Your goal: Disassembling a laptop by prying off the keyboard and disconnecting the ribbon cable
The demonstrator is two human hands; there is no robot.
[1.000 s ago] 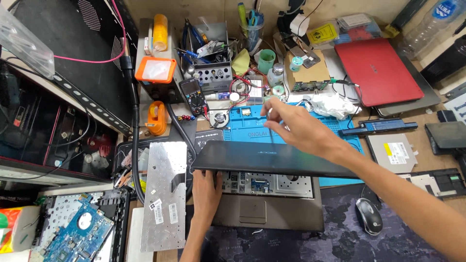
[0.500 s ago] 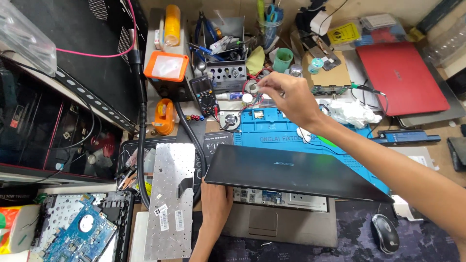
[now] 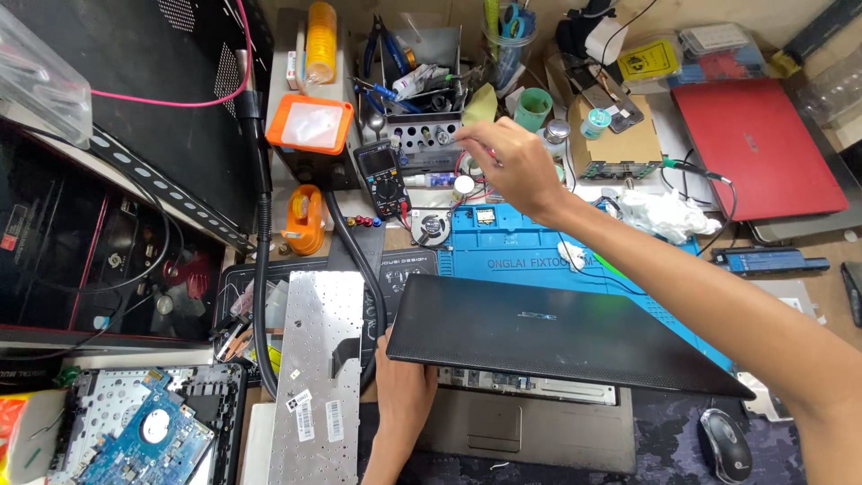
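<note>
The person's left hand (image 3: 401,395) gripped the near left edge of the laptop lid (image 3: 548,337), thumb on top and fingers curled under it. The lid, black and textured, was tilted low over the laptop base (image 3: 530,431), whose palm rest and touchpad showed beneath its front edge. The laptop sat at the near middle of the bench, its back edge overlapping the blue mat (image 3: 530,247).

The right hand (image 3: 512,162) was stretched far out over the back of the bench, above the mat's far edge and close to a metal tool rack (image 3: 422,135). Its fingers were loosely curled, the fingertips bunched toward the rack; I could not tell whether they held anything small.

Just left of the laptop lay a detached keyboard (image 3: 314,377), face down, its silver back upward. A black hose (image 3: 262,269) ran down the bench beside it. A multimeter (image 3: 382,175) lay beside the rack, and an orange tape dispenser (image 3: 303,220) sat farther left. A bare circuit board (image 3: 148,440) rested in the near left corner. To the right, a red laptop (image 3: 763,144) lay closed at the back, crumpled white tissue (image 3: 664,214) sat near the forearm, and a mouse (image 3: 729,445) lay beside the laptop's near right corner.
</note>
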